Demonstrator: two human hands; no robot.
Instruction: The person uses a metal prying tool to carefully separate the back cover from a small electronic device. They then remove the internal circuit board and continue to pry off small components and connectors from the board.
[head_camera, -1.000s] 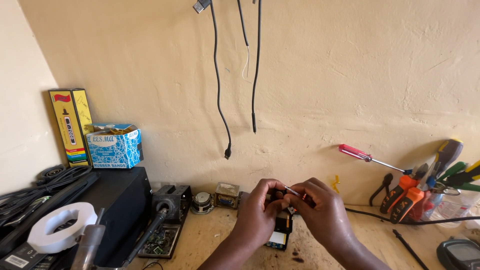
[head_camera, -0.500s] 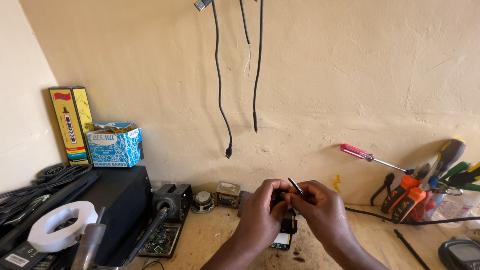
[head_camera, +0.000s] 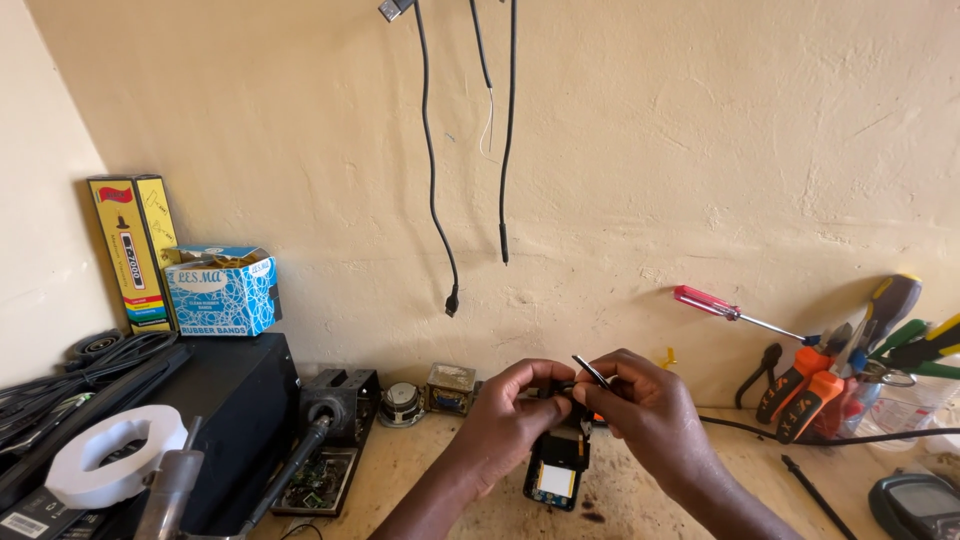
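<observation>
Wooden table (head_camera: 640, 500), scuffed and stained. On it: black box (head_camera: 235, 420) at left, circuit board (head_camera: 318, 482), small speaker (head_camera: 402, 404), transformer (head_camera: 451, 388) along the wall. Right side: black cable (head_camera: 800, 434), multimeter (head_camera: 915, 505) at the corner.

Phone (head_camera: 556, 470) on bench (head_camera: 640, 500), btwn left hand (head_camera: 510, 415) & right hand (head_camera: 650, 410). Tape roll (head_camera: 115, 455) + box (head_camera: 222, 290) far left on speaker (head_camera: 235, 400). Screwdrivers (head_camera: 820, 375) right, cables (head_camera: 440, 160) on wall behind.

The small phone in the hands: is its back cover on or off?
Off. The phone shows a bare yellow and white inside, held between left hand and right hand.
</observation>
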